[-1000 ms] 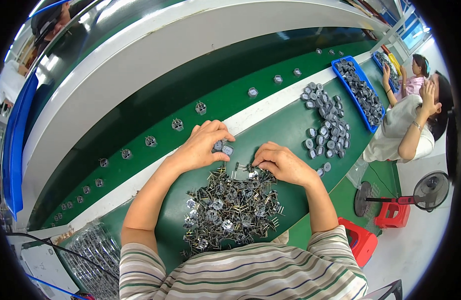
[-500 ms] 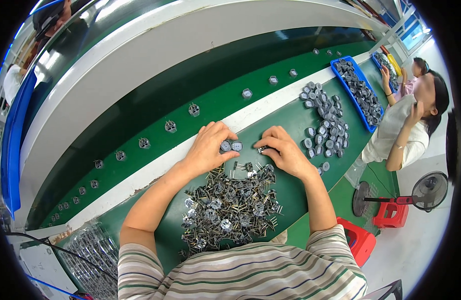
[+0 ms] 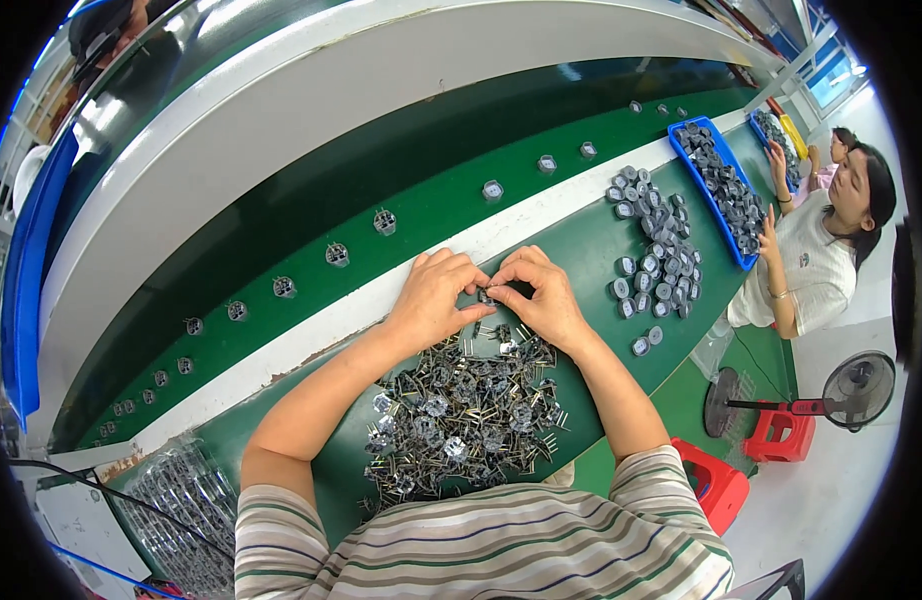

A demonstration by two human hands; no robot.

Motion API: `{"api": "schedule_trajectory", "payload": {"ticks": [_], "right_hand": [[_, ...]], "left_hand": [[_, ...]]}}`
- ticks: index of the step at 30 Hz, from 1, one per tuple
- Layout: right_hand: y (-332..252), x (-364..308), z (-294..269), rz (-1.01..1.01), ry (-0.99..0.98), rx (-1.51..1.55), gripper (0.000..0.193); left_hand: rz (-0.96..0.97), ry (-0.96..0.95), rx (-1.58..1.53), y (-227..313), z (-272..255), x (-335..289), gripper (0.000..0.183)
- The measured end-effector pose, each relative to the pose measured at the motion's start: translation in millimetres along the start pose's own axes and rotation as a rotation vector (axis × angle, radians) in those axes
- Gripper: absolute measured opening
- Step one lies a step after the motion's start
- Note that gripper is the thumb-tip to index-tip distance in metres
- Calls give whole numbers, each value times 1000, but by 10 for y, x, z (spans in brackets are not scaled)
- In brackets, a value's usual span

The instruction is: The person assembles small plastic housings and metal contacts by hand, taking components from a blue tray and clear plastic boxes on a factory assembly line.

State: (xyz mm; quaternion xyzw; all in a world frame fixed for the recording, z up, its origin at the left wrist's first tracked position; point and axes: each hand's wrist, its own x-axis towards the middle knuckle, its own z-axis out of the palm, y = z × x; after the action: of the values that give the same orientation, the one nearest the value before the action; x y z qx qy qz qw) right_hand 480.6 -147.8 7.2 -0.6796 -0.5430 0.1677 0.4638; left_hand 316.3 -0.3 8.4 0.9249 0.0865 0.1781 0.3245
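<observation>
My left hand [image 3: 436,298] and my right hand [image 3: 543,300] meet fingertip to fingertip over the green bench, just beyond a heap of small parts. Between them is a small dark pronged part [image 3: 486,297], pinched by the right thumb and fingers and mostly covered. The left fingers are curled at its other side, around grey round caps that they now largely hide. Close below my hands lies the heap of pronged metal parts [image 3: 461,425] with clear plastic bodies. Farther right, many loose grey round caps [image 3: 661,260] lie on the bench.
Beyond a white ledge [image 3: 321,350], a green conveyor belt [image 3: 431,205] carries spaced-out small units. A blue tray [image 3: 721,180] of grey caps stands at the right, near a seated co-worker [image 3: 821,250]. A red stool [image 3: 711,485] and a fan [image 3: 851,390] stand lower right; clear trays [image 3: 181,510] lie lower left.
My right hand has moved left with its small part and now meets my left hand. The grey caps at my left fingertips have become mostly hidden. Units on the belt have shifted slightly left.
</observation>
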Motion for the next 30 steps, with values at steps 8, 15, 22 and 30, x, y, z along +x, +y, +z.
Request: {"api": "schedule_trajectory", "payload": {"ticks": [8,15,22,30], "right_hand": [[-43,-56,17,-120,67,-76,20],[-119,22,-89,-154,-60,-204,19],[-341,-104,-308,342,-141,53,21],[-336,-226,-352,-23,-376,-30,18]], "left_hand": [[-22,1,-2,17,10,-3,34],[-28,28,-24,38,6,5,32],[-104,34,-106,-10,-160,124,28],[-295,161,533,-539,-621,377,26]]}}
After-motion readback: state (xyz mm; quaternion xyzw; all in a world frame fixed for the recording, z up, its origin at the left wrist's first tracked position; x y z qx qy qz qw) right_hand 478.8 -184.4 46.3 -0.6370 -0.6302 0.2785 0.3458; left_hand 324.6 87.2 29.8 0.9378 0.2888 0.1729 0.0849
